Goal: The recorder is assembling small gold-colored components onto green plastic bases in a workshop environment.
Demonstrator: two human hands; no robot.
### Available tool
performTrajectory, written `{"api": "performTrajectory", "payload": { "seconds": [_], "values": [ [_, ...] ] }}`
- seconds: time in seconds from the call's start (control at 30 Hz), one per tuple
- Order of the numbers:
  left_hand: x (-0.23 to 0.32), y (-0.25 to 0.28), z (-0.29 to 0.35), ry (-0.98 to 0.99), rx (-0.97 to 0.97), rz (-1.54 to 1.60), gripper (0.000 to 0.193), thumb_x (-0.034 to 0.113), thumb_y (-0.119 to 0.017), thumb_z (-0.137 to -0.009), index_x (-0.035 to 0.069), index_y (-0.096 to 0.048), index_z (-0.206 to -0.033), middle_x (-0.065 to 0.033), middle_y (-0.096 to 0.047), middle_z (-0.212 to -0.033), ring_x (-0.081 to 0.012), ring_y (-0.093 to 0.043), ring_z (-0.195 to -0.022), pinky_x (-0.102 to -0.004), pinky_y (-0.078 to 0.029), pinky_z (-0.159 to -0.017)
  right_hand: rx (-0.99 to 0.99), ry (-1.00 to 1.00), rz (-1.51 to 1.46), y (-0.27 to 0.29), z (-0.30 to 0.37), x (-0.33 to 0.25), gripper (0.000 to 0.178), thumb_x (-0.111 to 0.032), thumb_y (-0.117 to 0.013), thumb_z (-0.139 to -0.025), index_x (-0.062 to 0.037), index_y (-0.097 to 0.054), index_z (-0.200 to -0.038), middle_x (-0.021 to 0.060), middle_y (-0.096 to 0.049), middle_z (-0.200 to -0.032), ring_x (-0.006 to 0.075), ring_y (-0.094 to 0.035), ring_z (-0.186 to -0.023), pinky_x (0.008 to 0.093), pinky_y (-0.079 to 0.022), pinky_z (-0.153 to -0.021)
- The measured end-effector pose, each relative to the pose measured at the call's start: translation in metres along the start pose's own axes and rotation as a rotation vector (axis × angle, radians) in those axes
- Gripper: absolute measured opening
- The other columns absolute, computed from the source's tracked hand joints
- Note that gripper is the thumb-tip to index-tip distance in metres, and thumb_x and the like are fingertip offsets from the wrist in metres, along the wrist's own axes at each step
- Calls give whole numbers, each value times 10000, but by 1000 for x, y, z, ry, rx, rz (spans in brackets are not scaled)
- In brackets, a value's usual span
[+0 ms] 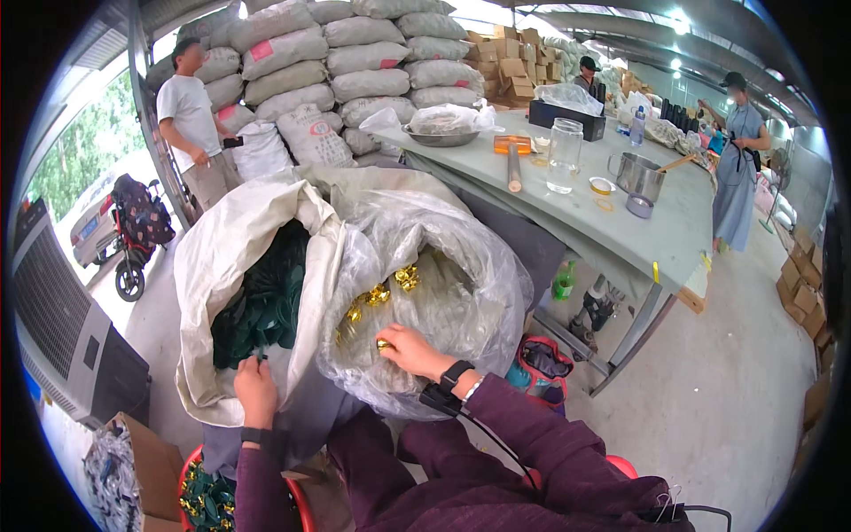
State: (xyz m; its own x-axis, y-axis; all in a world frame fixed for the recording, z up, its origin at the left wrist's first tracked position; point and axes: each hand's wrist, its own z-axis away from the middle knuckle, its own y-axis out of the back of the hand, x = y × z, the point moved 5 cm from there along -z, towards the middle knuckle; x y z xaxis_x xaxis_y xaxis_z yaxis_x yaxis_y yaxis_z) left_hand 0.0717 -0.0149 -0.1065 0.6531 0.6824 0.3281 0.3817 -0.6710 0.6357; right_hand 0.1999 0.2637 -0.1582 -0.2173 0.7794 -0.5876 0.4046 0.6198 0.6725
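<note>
My left hand (256,390) is at the mouth of a white woven sack (213,257), its fingers pinched on what looks like a thin dark green piece. Many flat, glossy dark green pieces (266,297) fill this sack. Over the clear plastic-lined sack (470,310) beside it, my right hand (409,348) is closed on a small shiny gold piece (383,345). More gold pieces (377,294) lie loose inside that lining. Below my left forearm, a red tub (301,501) holds green pieces with gold bits (206,496).
A grey table (656,226) carries a glass jar (565,155), a metal pot (636,175) and a mallet-like tool (513,164). An air cooler (75,328) and a cardboard box (151,470) flank my left. Stacked sacks (368,84) rise behind; several people stand farther off.
</note>
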Motion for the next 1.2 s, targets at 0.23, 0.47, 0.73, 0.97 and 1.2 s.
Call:
{"api": "performTrajectory", "payload": {
  "seconds": [0.23,0.47,0.73,0.97,1.2],
  "values": [
    [94,42,29,240,-114,710,139,77,-590,-824,-36,-549,-754,-83,-536,-578,-147,-537,-511,-294,-420,-484,33,-129,-665,9,27,-48,290,-86,-657,-821,-23,-547,-1082,36,-601,-935,98,-579,-835,253,-473,-752],
    [152,24,62,449,-439,1069,102,44,-577,-825,-46,-583,-777,-33,-595,-641,-70,-580,-547,-235,-453,-495,-109,-132,-983,21,54,-90,285,34,-608,-837,-9,-548,-1112,19,-594,-1003,73,-572,-926,223,-467,-803],
    [154,26,74,265,-371,828,131,11,-590,-721,-52,-481,-684,-178,-477,-590,-283,-489,-496,-380,-357,-477,-62,21,-680,31,58,-106,247,-18,-630,-842,1,-582,-1083,37,-582,-922,117,-586,-835,259,-485,-745],
    [168,43,70,57,-286,670,164,-10,-616,-729,-21,-460,-676,-98,-477,-564,-190,-533,-480,-348,-382,-443,-65,157,-371,36,54,-114,243,-33,-648,-812,6,-583,-1043,79,-580,-861,175,-595,-772,269,-485,-662],
    [172,52,78,-281,-240,465,132,5,-606,-685,-15,-524,-786,-162,-506,-687,-363,-531,-559,-438,-413,-483,-315,-314,-978,5,58,-101,151,-84,-591,-887,24,-584,-991,48,-619,-811,115,-591,-623,235,-482,-577]
  ]
}}
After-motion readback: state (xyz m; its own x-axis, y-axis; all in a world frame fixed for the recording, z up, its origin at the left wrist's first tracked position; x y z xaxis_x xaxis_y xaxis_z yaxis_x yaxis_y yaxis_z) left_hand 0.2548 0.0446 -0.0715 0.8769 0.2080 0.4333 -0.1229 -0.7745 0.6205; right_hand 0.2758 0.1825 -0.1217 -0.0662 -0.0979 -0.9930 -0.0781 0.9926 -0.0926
